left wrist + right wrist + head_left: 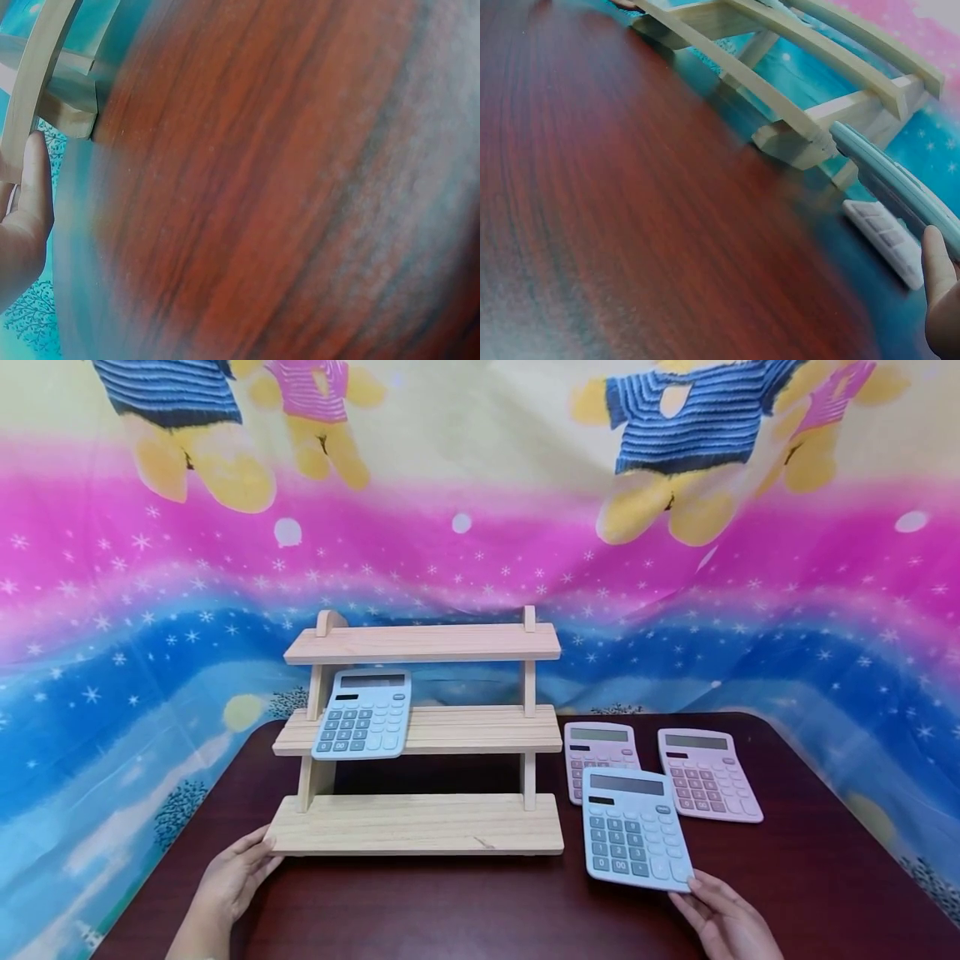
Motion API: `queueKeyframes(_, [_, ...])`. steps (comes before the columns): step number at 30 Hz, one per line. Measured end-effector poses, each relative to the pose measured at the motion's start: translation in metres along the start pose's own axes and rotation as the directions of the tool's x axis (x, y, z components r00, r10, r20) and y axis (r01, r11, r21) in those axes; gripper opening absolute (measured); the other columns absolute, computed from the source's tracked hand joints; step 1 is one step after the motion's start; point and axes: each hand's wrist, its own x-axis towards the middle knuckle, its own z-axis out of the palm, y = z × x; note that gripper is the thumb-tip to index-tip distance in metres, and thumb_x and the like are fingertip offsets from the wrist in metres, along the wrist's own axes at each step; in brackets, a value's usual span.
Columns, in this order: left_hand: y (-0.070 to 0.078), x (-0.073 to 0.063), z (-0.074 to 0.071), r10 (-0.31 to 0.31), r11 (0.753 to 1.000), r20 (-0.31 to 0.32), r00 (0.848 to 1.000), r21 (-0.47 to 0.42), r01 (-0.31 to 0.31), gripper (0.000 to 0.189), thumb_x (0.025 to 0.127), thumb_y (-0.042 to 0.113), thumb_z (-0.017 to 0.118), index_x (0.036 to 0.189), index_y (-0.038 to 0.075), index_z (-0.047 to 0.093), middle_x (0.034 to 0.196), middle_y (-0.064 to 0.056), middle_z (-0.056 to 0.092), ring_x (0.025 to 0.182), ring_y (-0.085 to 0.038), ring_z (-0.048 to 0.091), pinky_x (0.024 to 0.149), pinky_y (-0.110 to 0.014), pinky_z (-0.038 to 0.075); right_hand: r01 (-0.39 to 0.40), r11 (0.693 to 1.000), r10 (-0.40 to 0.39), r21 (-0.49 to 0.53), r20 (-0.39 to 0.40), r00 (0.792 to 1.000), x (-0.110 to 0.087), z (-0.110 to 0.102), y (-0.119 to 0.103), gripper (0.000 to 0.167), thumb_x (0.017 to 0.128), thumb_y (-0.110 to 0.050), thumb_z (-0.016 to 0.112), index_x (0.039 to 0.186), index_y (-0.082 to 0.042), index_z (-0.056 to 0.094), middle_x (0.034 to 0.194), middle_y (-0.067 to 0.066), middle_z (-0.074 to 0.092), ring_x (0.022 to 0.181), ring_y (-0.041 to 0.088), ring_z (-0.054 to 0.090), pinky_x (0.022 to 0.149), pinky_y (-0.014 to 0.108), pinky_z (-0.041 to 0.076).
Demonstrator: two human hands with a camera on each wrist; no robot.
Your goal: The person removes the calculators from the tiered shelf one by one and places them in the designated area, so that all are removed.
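A three-tier wooden display rack (416,827) stands on the table. My left hand (234,878) pinches the left end of its bottom board; in the left wrist view the thumb (35,176) lies along the board's edge. One light blue calculator (363,714) leans on the middle tier at the left. My right hand (723,914) pinches another light blue calculator (637,828) by its lower right corner, holding it raised to the right of the rack. Behind it are two pink calculators, one partly covered (600,745) and one in plain sight (708,775).
The dark reddish-brown table (420,910) reaches back to a wall cloth (450,560) printed with bears and snowflakes. The rack's top tier (423,643) and the right part of its middle tier carry nothing.
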Motion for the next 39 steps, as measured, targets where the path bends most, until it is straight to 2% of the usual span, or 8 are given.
queueKeyframes(7, [-0.002, 0.001, -0.001, 0.005, 1.000, 0.008, 1.000, 0.020, -0.005, 0.070, 0.085, 0.015, 0.056, 0.136, -0.004, 0.012, 0.130, -0.022, 0.023, 0.077, 0.002, 0.054, 0.081, -0.023, 0.044, 0.037, 0.999, -0.037, 0.001, 0.090, 0.995, 0.000, -0.009, 0.009, 0.014, 0.082, 0.001, 0.056, 0.081, -0.010, 0.066, 0.087, 0.006, 0.061, 0.085, 0.014, 0.057, 0.082, 0.028, 0.045])
queueKeyframes(15, [-0.003, 0.000, -0.002, 0.009, 1.000, 0.008, 1.000, 0.005, -0.009, 0.075, 0.082, 0.017, 0.061, 0.135, -0.005, 0.013, 0.117, -0.013, 0.040, 0.078, 0.000, 0.055, 0.081, -0.024, 0.045, 0.009, 0.999, -0.007, -0.034, 0.037, 0.999, -0.001, -0.011, 0.012, 0.012, 0.079, 0.000, 0.060, 0.080, -0.011, 0.066, 0.087, 0.004, 0.061, 0.084, 0.013, 0.057, 0.083, 0.028, 0.044])
queueKeyframes(19, [-0.003, 0.000, -0.001, 0.005, 1.000, 0.007, 1.000, 0.009, -0.005, 0.072, 0.083, 0.015, 0.059, 0.135, -0.005, 0.013, 0.123, -0.017, 0.035, 0.077, 0.000, 0.055, 0.081, -0.024, 0.044, -0.003, 0.999, 0.003, -0.042, 0.007, 1.000, -0.002, -0.012, 0.013, 0.012, 0.071, -0.003, 0.069, 0.079, -0.012, 0.066, 0.086, 0.004, 0.060, 0.083, 0.013, 0.057, 0.083, 0.028, 0.044])
queueKeyframes(25, [-0.001, 0.000, 0.000, -0.010, 1.000, 0.002, 1.000, 0.020, 0.010, 0.067, 0.086, 0.014, 0.054, 0.136, -0.004, 0.012, 0.134, -0.026, 0.015, 0.075, 0.002, 0.054, 0.081, -0.023, 0.045, -0.043, 0.998, 0.040, -0.047, -0.068, 0.997, -0.002, -0.014, 0.014, 0.027, 0.055, -0.006, 0.079, 0.077, -0.012, 0.064, 0.084, 0.004, 0.060, 0.083, 0.014, 0.058, 0.084, 0.030, 0.043])
queueKeyframes(27, [-0.001, 0.000, 0.000, -0.011, 1.000, 0.006, 1.000, 0.021, 0.011, 0.067, 0.087, 0.014, 0.053, 0.136, -0.003, 0.011, 0.136, -0.026, 0.010, 0.075, 0.003, 0.053, 0.081, -0.023, 0.044, -0.061, 0.997, 0.056, -0.045, -0.097, 0.994, -0.002, -0.014, 0.014, 0.026, 0.056, -0.005, 0.079, 0.077, -0.011, 0.063, 0.084, 0.005, 0.060, 0.083, 0.015, 0.058, 0.085, 0.030, 0.042])
queueKeyframes(30, [-0.001, 0.001, 0.000, -0.010, 1.000, 0.010, 1.000, 0.018, 0.010, 0.068, 0.087, 0.015, 0.053, 0.136, -0.003, 0.011, 0.136, -0.025, 0.008, 0.076, 0.004, 0.053, 0.082, -0.022, 0.044, -0.074, 0.996, 0.069, -0.042, -0.117, 0.991, -0.002, -0.014, 0.014, 0.030, 0.053, -0.005, 0.080, 0.077, -0.011, 0.062, 0.084, 0.005, 0.059, 0.084, 0.016, 0.058, 0.086, 0.031, 0.042])
queueKeyframes(33, [-0.002, 0.001, -0.001, -0.004, 1.000, 0.016, 1.000, 0.009, 0.004, 0.072, 0.084, 0.017, 0.057, 0.136, -0.003, 0.011, 0.135, -0.024, 0.014, 0.078, 0.003, 0.053, 0.083, -0.023, 0.043, -0.068, 0.996, 0.061, -0.052, -0.118, 0.991, -0.001, -0.015, 0.015, 0.035, 0.048, -0.007, 0.082, 0.077, -0.011, 0.062, 0.084, 0.005, 0.060, 0.084, 0.016, 0.058, 0.085, 0.031, 0.042])
queueKeyframes(39, [0.000, 0.001, -0.001, 0.001, 1.000, 0.015, 1.000, -0.010, -0.001, 0.075, 0.081, 0.018, 0.062, 0.135, -0.001, 0.013, 0.130, -0.018, 0.025, 0.079, 0.001, 0.054, 0.083, -0.023, 0.043, -0.084, 0.996, 0.080, -0.042, -0.087, 0.993, -0.001, -0.018, 0.013, 0.024, 0.060, -0.001, 0.076, 0.077, -0.009, 0.061, 0.084, 0.007, 0.059, 0.082, 0.017, 0.058, 0.084, 0.031, 0.043])
